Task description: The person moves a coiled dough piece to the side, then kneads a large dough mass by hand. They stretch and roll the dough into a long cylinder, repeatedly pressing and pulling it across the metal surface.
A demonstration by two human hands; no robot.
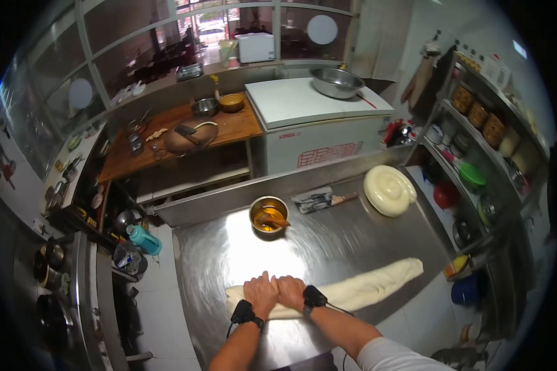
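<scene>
A long roll of pale dough (365, 285) lies across the steel worktop (346, 238), running from lower left to upper right. My left hand (261, 294) and my right hand (290, 291) press down side by side on its left part, fingers curled over the dough. Both wrists wear black bands. The dough's left end (232, 295) sticks out beyond my left hand.
A metal bowl of oil with a brush (269, 215) stands behind my hands. A coiled dough round (389, 190) sits at the back right, a scraper (319, 200) beside it. Shelves with bowls (476, 179) line the right; a white chest freezer (315, 123) stands behind.
</scene>
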